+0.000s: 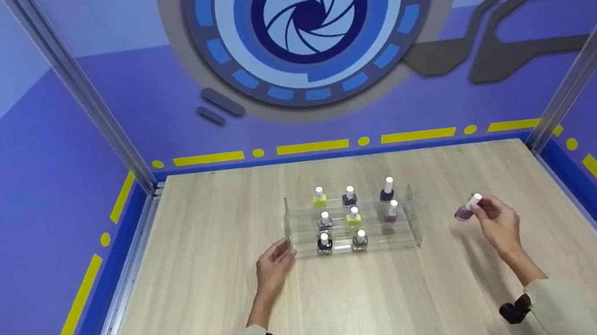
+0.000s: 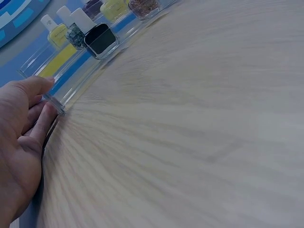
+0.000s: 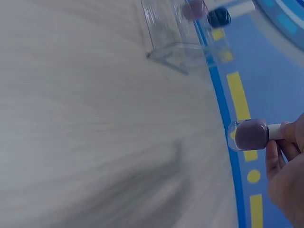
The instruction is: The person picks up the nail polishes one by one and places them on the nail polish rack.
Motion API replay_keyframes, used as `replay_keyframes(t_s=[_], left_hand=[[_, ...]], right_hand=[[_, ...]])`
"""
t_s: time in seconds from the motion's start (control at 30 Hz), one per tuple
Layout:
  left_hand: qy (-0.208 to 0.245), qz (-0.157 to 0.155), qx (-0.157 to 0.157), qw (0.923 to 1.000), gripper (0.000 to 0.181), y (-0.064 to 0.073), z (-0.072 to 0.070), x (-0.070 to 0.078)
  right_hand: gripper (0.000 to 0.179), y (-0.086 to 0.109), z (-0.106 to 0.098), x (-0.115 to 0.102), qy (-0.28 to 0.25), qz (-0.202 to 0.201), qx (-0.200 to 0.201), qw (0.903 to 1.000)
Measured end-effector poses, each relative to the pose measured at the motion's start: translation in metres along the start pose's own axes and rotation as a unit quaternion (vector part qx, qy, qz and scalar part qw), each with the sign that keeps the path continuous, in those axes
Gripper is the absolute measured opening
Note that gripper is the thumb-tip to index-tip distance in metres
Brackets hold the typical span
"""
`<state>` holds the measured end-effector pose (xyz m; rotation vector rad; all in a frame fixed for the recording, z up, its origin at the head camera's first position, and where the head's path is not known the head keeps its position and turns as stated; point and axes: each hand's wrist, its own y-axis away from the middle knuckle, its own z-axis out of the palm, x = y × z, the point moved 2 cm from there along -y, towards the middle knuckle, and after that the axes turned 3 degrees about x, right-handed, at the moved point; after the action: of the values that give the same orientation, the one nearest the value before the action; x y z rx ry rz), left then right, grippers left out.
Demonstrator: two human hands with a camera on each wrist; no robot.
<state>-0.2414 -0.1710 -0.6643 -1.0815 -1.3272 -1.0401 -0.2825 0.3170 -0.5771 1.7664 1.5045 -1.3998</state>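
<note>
A clear acrylic stepped rack (image 1: 310,252) stands mid-table with several white-capped nail polish bottles on its three tiers. My left hand (image 1: 275,264) holds the rack by its left end; in the left wrist view its thumb and fingers (image 2: 43,118) grip the end panel. Off to the right of the rack, my right hand (image 1: 500,224) pinches a mauve nail polish bottle (image 1: 463,213) by its white cap, raised above the table. The right wrist view shows this bottle (image 3: 251,135) lying sideways in that picture. On the front tier sit a black bottle (image 2: 101,40) and a glittery brownish one (image 2: 143,7).
The back tier bears a yellow bottle (image 1: 319,201) and two dark ones; the middle tier has a grey-green, a yellow and a mauve bottle (image 1: 391,214). A wooden tabletop (image 1: 342,313) lies beneath, bounded by blue walls (image 1: 109,112) and metal posts (image 1: 91,103).
</note>
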Motion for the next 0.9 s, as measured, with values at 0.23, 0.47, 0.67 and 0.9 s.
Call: replay_keyframes(t_s=[0.23, 0.47, 0.67, 0.9], left_hand=[[0.004, -0.006, 0.012, 0.9999, 0.045, -0.007, 0.001, -0.017], [0.009, 0.001, 0.001, 1.0, 0.047, -0.005, 0.0, -0.017], [0.009, -0.008, -0.01, 0.9999, 0.049, -0.005, -0.001, -0.016], [-0.001, -0.006, -0.005, 1.0, 0.047, -0.005, 0.0, -0.015]], right_hand=[[0.027, 0.009, 0.021, -0.024, -0.048, -0.022, -0.028, 0.9982], [0.028, 0.018, 0.039, -0.041, -0.068, -0.025, -0.067, 0.9951], [0.025, 0.025, 0.054, -0.048, -0.09, -0.035, -0.097, 0.9905], [0.02, 0.032, 0.07, -0.048, -0.095, -0.052, -0.117, 0.9872]])
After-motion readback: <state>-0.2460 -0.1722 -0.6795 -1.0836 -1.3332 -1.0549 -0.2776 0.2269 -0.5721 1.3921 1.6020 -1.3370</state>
